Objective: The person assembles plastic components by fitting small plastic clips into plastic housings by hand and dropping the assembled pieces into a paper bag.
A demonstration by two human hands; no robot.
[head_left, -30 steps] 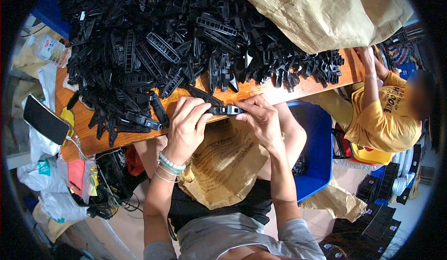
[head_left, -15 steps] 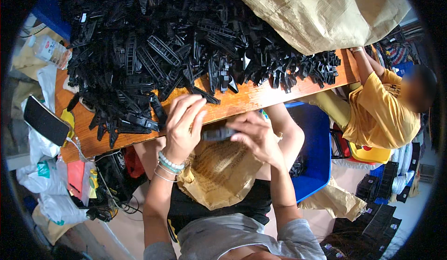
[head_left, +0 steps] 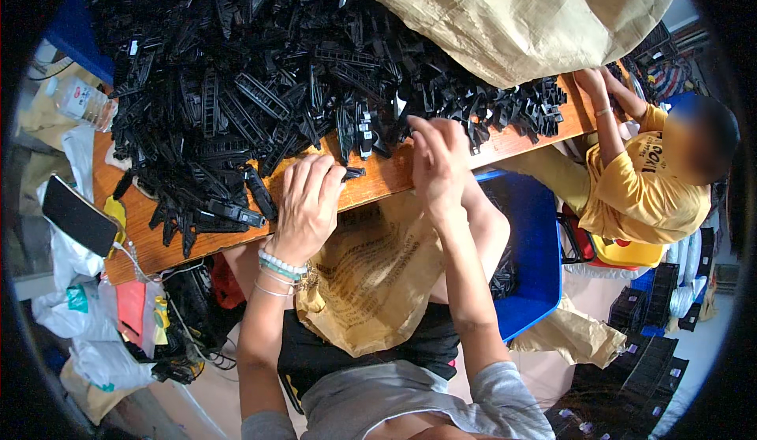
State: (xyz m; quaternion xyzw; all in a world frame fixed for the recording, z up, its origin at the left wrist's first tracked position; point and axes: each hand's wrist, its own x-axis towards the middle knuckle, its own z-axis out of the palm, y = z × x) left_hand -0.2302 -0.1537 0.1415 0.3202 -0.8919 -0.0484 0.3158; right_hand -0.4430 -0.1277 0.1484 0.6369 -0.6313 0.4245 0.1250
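My left hand (head_left: 307, 202) rests at the near edge of the wooden table, fingers bent down together. From beneath its fingertips sticks out the end of a small black plastic part (head_left: 355, 173); the rest is covered by the hand. My right hand (head_left: 441, 156) hovers over the table edge to the right, its index finger stretched toward the pile and the others loosely curled. I see nothing in it. Just beyond both hands lies a big heap of black plastic parts (head_left: 252, 97), many long and ribbed. Brown printed paper (head_left: 367, 282) is spread over my lap.
A large tan sack (head_left: 520, 22) lies across the table's far right. Beside my right leg stands a blue bin (head_left: 536, 259) holding black parts. A co-worker in a yellow shirt (head_left: 639, 180) sits to the right. A phone (head_left: 79, 215) and plastic bottle (head_left: 83, 102) are at the left.
My left hand has come down onto the table, over the small black part. My right hand has moved up and away from my lap; the dark blurred piece it held no longer shows.
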